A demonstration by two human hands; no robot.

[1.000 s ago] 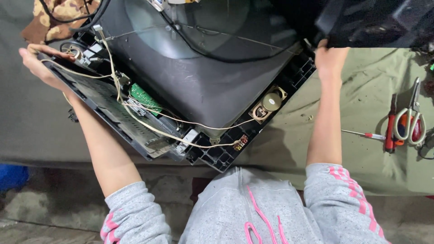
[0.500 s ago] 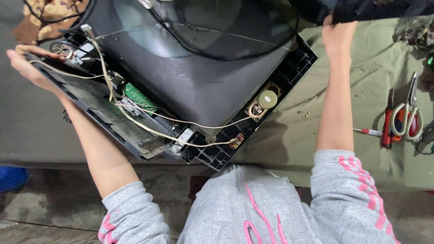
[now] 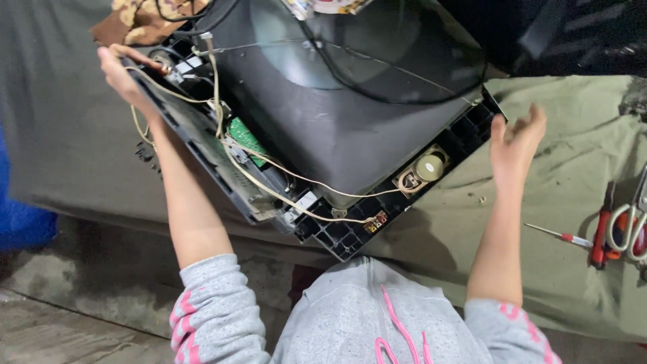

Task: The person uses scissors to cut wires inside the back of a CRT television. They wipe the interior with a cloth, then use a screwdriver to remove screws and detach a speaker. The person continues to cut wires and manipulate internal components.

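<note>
An old tube television lies face down on an olive cloth, its black front frame (image 3: 202, 145) around the dark glass tube (image 3: 337, 114). My left hand (image 3: 125, 74) grips the far left corner of that frame. My right hand (image 3: 515, 138) hovers open just off the frame's right corner, fingers spread, touching nothing. Cream wires (image 3: 269, 185) run along the near edge past a green circuit board (image 3: 246, 138) and a small round speaker (image 3: 426, 168).
Olive cloth (image 3: 559, 222) covers the table. Red-handled pliers, scissors (image 3: 623, 229) and a thin screwdriver (image 3: 556, 234) lie at the right. A dark plastic cover (image 3: 579, 34) sits at the top right. Something blue (image 3: 23, 222) stands on the floor at left.
My right hand has let go of the frame's right corner and pulled back toward me, fingers spread. The television has shifted slightly. My left hand keeps its grip.
</note>
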